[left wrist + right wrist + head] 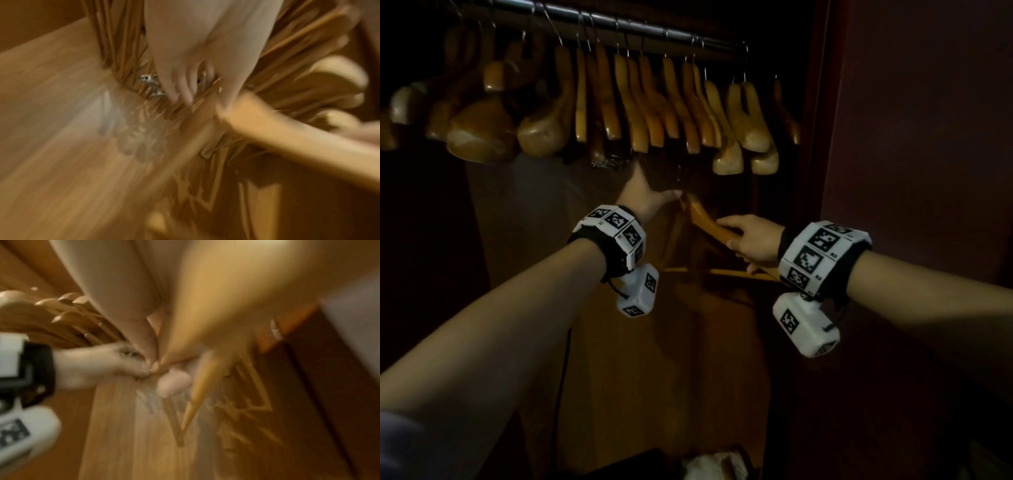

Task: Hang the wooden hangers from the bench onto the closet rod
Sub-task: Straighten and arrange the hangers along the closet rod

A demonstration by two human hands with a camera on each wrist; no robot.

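Both wrist views are smeared by motion blur, and the closet is dim, so fine detail is hard to read. In the head view the left hand (645,198) reaches up toward the top of a wooden hanger (709,222); its fingers are blurred and partly lost in shadow there. The left wrist view shows those fingers (180,87) pointing down among metal hooks (149,81), yet I cannot tell whether they pinch anything. The right hand (751,241) curls round the hanger's sloping shoulder, thumb on top; the hanger sits below the rod (619,25), not yet hooked on. Its lower bar (739,273) runs thin and straight behind the right wrist.

Along the metal rod hangs a row of hangers (640,102), smooth, glossy, amber wood with broad rounded ends, on thin wire hooks. The leftmost ones fade into darkness. Only the right wrist view shows the left wristband (26,369) and pale reflections on the polished wooden back panel (115,426). A white crumpled thing (715,462) is cut off at the bottom edge.
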